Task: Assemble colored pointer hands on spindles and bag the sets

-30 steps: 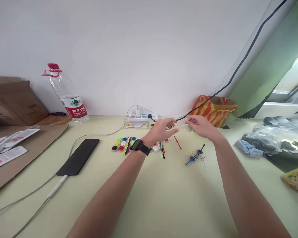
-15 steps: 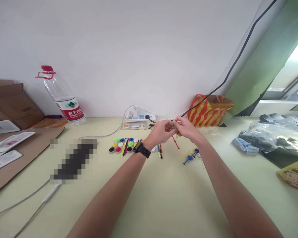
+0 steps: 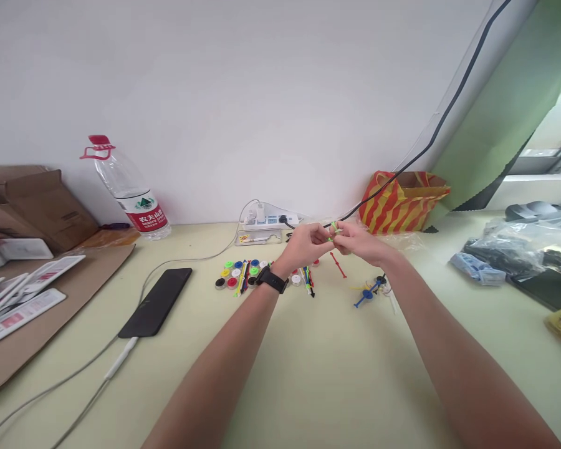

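My left hand [image 3: 305,246], with a black watch at its wrist, is closed in a pinch on a small bright green plastic piece [image 3: 335,227]. My right hand [image 3: 361,242] meets it from the other side, its fingers closed on the same piece. Fingers hide much of the green part, so its full shape cannot be made out. Just below the hands a thin red plastic stick [image 3: 338,265] lies on the table. Near my right forearm is a blue stick with a round disc on it [image 3: 367,294], among yellow, black and white ones. Several coloured discs [image 3: 232,282] and sticks [image 3: 310,284] lie around my left wrist.
A power strip [image 3: 273,218] sits against the wall, with a striped bag [image 3: 399,202] to its right. At left are a water bottle [image 3: 144,209], a black phone [image 3: 156,302] on a cable, and cardboard [image 3: 75,293]. Plastic-wrapped items [image 3: 489,249] lie at right.
The view has turned slightly left, so everything sits farther right. Both hands stay together on the green piece; the right fingers have shifted and more of the green shows above them.
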Demonstrator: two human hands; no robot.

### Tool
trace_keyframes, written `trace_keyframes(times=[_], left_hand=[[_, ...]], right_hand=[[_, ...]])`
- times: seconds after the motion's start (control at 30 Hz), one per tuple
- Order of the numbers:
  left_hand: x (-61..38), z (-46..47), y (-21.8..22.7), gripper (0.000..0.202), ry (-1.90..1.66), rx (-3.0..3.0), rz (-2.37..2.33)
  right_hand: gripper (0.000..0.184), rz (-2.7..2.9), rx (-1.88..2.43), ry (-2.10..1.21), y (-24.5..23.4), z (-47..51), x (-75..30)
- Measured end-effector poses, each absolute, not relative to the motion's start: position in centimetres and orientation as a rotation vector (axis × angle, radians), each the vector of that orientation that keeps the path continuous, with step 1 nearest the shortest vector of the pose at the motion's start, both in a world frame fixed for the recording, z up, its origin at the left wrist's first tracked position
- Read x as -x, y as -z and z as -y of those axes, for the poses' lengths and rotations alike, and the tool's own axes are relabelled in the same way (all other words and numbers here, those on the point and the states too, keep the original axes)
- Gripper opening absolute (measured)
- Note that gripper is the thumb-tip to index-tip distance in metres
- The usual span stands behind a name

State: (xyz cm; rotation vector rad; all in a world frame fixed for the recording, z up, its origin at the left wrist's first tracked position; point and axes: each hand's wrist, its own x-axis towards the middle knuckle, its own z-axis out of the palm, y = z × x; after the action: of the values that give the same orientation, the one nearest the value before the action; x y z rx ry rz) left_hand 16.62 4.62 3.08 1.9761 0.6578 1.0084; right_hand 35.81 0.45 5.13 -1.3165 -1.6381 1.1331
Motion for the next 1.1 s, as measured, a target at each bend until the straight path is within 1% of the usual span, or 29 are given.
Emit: trace_keyframes(times=[0.07,0.13,0.23,0.37,0.4,0.43,0.5,0.57,0.6,0.73,0.8,0.87,0.97,1.1], left_hand=[[-16.6,-4.5,-3.0,0.011,-1.006,-1.999,-0.695],[-16.6,-4.3,-2.8,0.013,-0.962,-2.064,-0.751],[-17.2,-3.8,-2.2,0.011,-0.847,-2.29,-0.781],[-18.3,-3.1,-0.9,0.011,-0.686,-2.614,-0.857],[-18.4,-3.0,-0.6,0.01,-0.656,-2.643,-0.888],[-18.5,-3.0,-0.4,0.01,-0.636,-2.654,-0.911],[-18.5,-3.1,-0.1,0.011,-0.607,-2.667,-0.943],[-18.3,-3.3,0.0,0.014,-0.584,-2.682,-0.975],[-18.1,-3.4,0.0,0.016,-0.574,-2.687,-0.986],[-17.3,-3.7,-0.1,0.028,-0.551,-2.674,-1.018],[-16.9,-3.9,-0.3,0.035,-0.56,-2.653,-1.032],[-16.3,-4.3,-0.6,0.037,-0.583,-2.632,-1.037],[-15.4,-4.9,-1.4,0.032,-0.635,-2.603,-1.048],[-14.4,-5.5,-3.1,0.025,-0.748,-2.528,-0.974]], right_hand=[[0.018,1.618,1.465,-1.036,-4.6,-0.7,-36.4],[0.025,1.684,1.7,-0.9,-3.9,-1.1,-37.4],[0.032,1.822,2.023,-0.71,-2.6,-1.6,-39.6],[0.045,1.864,2.152,-0.611,-1.8,-1.9,-41.8],[0.045,1.878,2.17,-0.598,-2.0,-1.8,-42.2],[0.043,1.891,2.186,-0.593,-2.2,-1.6,-42.7],[0.033,1.918,2.212,-0.602,-3.2,-0.9,-43.5],[0.024,1.969,2.221,-0.672,-4.3,0.0,-44.3],[0.022,2.014,2.215,-0.744,-4.8,0.4,-44.7],[0.03,2.221,2.153,-1.056,-5.9,1.4,-45.3],[0.033,2.253,2.172,-1.138,-5.9,1.3,-45.1],[0.032,2.238,2.218,-1.185,-5.9,1.2,-44.9],[0.024,2.165,2.28,-1.144,-6.0,1.3,-45.2],[0.012,1.97,2.317,-0.848,-7.0,2.0,-46.2]])
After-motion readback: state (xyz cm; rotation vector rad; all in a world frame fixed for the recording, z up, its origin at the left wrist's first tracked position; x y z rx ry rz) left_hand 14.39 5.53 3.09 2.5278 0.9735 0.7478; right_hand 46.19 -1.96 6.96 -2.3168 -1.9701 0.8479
